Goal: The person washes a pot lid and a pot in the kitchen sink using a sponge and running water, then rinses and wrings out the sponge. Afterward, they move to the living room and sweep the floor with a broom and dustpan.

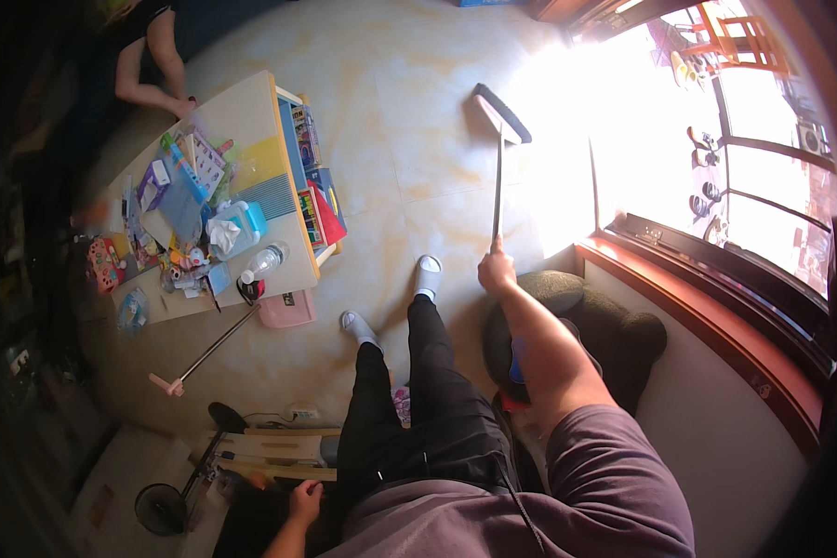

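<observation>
My right hand (496, 270) grips the handle of a long push broom (499, 185) out in front of me. The broom head (503, 115), pale pink with dark bristles, rests on the tiled floor beside a patch of bright sunlight. Down by my left hip is my left hand (305, 502), its fingers loosely curled and nothing visible in it. A pink long-handled dustpan (287, 308) sits on the floor at the table's near corner, its metal handle slanting towards the lower left.
A low table (240, 115) at left carries a water bottle (265, 261), tissues and a game controller (104, 265). Another person's legs (150, 70) are behind it. A dark green armchair (621, 335) stands beneath my right arm, by the window sill (704, 321). A fan (162, 508) stands lower left.
</observation>
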`<state>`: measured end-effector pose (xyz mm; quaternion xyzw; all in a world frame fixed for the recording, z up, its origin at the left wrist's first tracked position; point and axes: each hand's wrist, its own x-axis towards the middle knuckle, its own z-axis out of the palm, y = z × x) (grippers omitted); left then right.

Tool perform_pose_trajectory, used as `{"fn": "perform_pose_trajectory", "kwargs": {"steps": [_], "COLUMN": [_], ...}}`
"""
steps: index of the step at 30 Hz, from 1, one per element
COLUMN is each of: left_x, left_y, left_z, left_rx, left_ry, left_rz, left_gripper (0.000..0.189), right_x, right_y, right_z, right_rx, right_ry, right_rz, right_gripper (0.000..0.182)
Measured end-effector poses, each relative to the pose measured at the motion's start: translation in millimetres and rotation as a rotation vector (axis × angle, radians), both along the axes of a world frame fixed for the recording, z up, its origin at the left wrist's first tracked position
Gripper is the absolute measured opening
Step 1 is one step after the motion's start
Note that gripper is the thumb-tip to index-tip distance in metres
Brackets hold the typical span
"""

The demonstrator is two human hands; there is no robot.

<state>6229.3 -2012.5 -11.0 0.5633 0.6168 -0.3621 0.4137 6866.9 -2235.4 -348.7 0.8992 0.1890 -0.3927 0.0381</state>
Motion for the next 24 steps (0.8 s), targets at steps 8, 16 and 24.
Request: {"fn": "perform_pose_trajectory", "kwargs": {"steps": [8,16,24], "left_x": [38,25,-19], "left_y": [-11,-37,1], "left_z": [-26,-23,6], "left_rx": [-0.008,0.007,0.208], "left_ry": [-0.183,-0.141,-0.066], "left_rz": [0.072,0.048,0.102], "left_gripper": [0.022,0.027,0.031], "right_x": [-140,-9,60], "right_y": [-83,-38,168], "right_z": [153,197,68], "right_rx": [-0.142,0.053,0.096], "right_ry": [0.375,0.176,0.158], "right_rz": [-0.16,-0.02,0.029], "right_gripper": [0.074,0.067,0.066]}}
